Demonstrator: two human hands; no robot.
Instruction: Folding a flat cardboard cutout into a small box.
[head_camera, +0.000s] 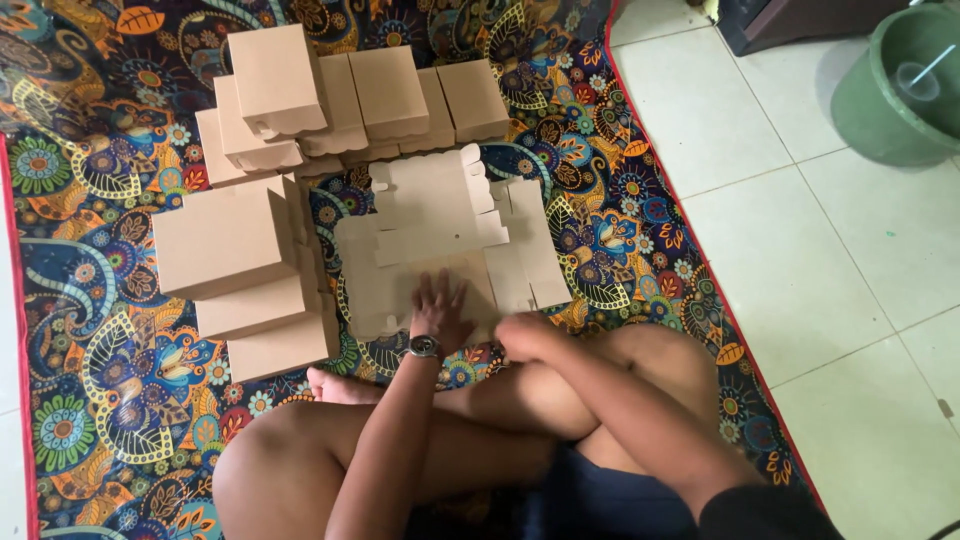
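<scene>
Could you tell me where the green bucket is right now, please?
In the head view, the green bucket stands at the top right on the tiled floor, off the patterned mat and well away from the cardboard boxes.

right hand (525, 335): fingers hidden, curled under | green bucket (900, 85): cut off at edge

A pile of flat, unfolded brown cardboard box blanks (440, 235) lies on the patterned mat, their scalloped flaps spread outward and overlapping (the topmost sheets sit slightly askew). The left hand (438, 312) rests flat on the pile's near edge.
</scene>
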